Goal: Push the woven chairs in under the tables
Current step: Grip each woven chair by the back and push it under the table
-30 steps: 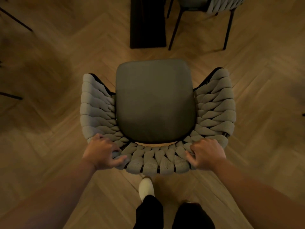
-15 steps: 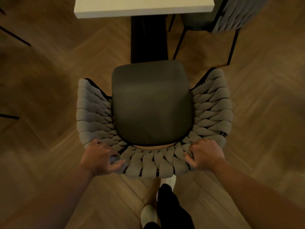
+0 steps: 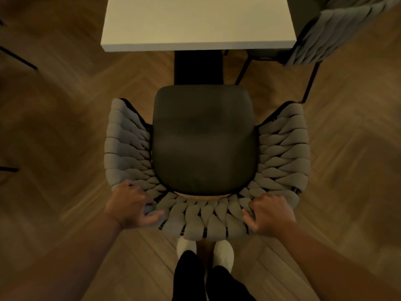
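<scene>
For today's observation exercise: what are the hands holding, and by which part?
The left hand and right hand grip the woven chair by its backrest's top rim.

Your left hand [image 3: 130,206] and right hand [image 3: 270,215] grip the back rim of the woven chair [image 3: 204,140] at lower centre, fingers [image 3: 252,206] curled over the weave. The white desk [image 3: 197,20] fills the upper centre, and its dark pedestal [image 3: 198,67] shows between its near edge and the seat front. A second woven chair [image 3: 338,33] sits upper right. Your white shoes [image 3: 223,253] stand just behind the chair on the wooden floor [image 3: 54,127].
</scene>
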A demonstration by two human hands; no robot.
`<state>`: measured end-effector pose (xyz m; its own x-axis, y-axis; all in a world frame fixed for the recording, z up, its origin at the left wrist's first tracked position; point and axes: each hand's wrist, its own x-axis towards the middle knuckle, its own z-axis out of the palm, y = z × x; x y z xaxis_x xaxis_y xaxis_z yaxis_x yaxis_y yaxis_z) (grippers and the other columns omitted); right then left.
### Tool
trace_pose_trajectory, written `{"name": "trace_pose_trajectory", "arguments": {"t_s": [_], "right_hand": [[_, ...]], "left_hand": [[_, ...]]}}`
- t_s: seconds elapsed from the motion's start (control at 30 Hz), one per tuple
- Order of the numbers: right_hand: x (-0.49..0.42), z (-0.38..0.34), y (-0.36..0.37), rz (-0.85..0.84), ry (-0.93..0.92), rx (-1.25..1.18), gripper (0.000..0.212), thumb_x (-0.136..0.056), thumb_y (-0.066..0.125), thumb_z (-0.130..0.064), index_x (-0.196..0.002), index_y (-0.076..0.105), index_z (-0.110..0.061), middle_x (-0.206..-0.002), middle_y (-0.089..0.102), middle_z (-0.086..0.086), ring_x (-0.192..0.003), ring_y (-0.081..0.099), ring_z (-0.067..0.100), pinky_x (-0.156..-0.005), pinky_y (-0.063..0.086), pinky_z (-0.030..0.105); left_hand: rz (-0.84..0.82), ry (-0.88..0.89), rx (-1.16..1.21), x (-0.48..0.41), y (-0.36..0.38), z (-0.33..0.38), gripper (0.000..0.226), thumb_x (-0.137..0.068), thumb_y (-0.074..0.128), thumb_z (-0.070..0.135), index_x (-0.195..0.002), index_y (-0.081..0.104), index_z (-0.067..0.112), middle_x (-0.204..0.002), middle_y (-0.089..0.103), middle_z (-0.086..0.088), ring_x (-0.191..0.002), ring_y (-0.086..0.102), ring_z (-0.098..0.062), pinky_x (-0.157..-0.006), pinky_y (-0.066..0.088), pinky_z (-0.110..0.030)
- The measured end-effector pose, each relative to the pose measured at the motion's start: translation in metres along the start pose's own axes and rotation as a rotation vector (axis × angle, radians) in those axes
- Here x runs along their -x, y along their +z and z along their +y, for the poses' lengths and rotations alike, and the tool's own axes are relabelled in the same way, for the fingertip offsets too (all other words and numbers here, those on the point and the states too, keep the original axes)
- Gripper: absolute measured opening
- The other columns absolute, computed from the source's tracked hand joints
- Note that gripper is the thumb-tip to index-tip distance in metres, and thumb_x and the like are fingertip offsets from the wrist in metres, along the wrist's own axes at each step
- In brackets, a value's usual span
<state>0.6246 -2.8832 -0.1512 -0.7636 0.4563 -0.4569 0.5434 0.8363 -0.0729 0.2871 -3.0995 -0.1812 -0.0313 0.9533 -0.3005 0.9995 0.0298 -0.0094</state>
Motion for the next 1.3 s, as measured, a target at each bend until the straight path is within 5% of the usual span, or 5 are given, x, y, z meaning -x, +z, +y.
{"name": "trace_pose_trajectory", "arguments": {"t_s": [0.53,0.83,0.97,1.13,1.3], "right_hand": [[0.013,0.023,0.016,-0.011,0.027,0.048,0.064,-0.086,0.003,-0.065,-0.072,0.053,-0.027,-0.068,0.054,-0.006,-0.058,0.046,0.01,-0.056,0.038,0.029],[0.052,0.014,0.043,0.06,0.065,-0.038,0.046,-0.096,0.031,-0.053,-0.065,0.05,-0.025,-0.061,0.048,-0.007,-0.052,0.04,0.01,-0.051,0.032,0.028],[0.069,0.004,0.052,0.111,0.141,-0.061,0.05,-0.094,0.026,-0.049,-0.067,0.06,-0.025,-0.067,0.06,-0.006,-0.07,0.054,0.014,-0.079,0.046,0.036],[0.083,-0.016,0.032,-0.096,0.174,-0.138,0.045,-0.1,0.027,-0.05,-0.083,0.062,-0.028,-0.089,0.066,-0.007,-0.109,0.052,0.014,-0.111,0.022,0.04],[0.103,-0.034,-0.009,-0.286,0.139,-0.408,0.028,-0.102,0.042,-0.039,-0.086,0.055,-0.021,-0.084,0.056,-0.002,-0.08,0.056,0.018,-0.069,0.043,0.035]], "left_hand": [[0.015,-0.022,0.043,-0.004,-0.005,0.029,0.088,-0.087,0.007,0.084,-0.075,0.077,0.031,-0.054,0.061,0.01,-0.053,0.053,-0.014,-0.069,0.035,-0.035],[-0.065,-0.03,0.049,0.021,0.005,0.055,0.093,-0.087,0.0,0.081,-0.072,0.075,0.029,-0.06,0.064,0.009,-0.058,0.055,-0.015,-0.072,0.036,-0.038],[-0.046,-0.079,0.08,0.039,0.005,0.072,0.08,-0.098,0.009,0.067,-0.072,0.074,0.027,-0.065,0.064,0.01,-0.064,0.056,-0.014,-0.079,0.037,-0.037],[-0.181,-0.169,0.237,0.058,-0.027,0.094,0.064,-0.096,0.013,0.057,-0.098,0.069,0.026,-0.105,0.064,0.008,-0.106,0.057,-0.014,-0.109,0.03,-0.041],[-0.375,-0.357,0.653,0.082,-0.075,0.12,0.044,-0.103,0.035,0.045,-0.125,0.063,0.02,-0.131,0.057,0.002,-0.12,0.051,-0.02,-0.098,0.045,-0.039]]}}
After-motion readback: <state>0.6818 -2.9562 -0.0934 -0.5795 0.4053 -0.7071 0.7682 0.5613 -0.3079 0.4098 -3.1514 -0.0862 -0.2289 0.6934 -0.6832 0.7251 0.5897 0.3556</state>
